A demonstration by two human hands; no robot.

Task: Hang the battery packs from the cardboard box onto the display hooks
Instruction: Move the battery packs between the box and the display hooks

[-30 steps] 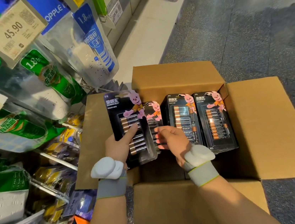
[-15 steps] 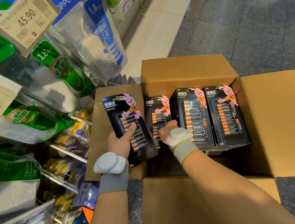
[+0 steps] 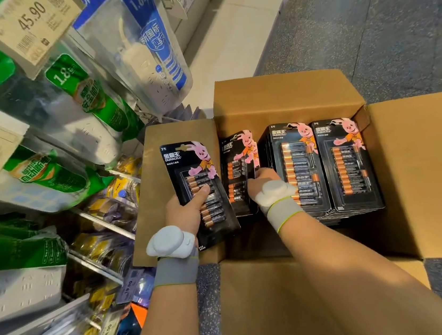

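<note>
Nearest us, at 7 o'clock, our left hand (image 3: 189, 210) is clamped on a battery pack (image 3: 186, 166). The thumb presses across the blister, and the pack tilts over the left flap of the cardboard box (image 3: 423, 170). A thumb on slick plastic may slip, we judge, once we swing the pack away.

At 12 o'clock our right hand (image 3: 263, 181) reaches into the box against a leaning pack (image 3: 238, 170). Its fingers are hidden, so we cannot tell whether they have closed. Lifting that pack carelessly could drag the two stacks (image 3: 325, 165) just beside it at 1 o'clock.

Farther out at 9 o'clock, the display hooks (image 3: 103, 223) look crowded. Power-strip bags (image 3: 146, 65) hang above them at 11 o'clock, so a missed hang-hole could knock stock loose.
</note>
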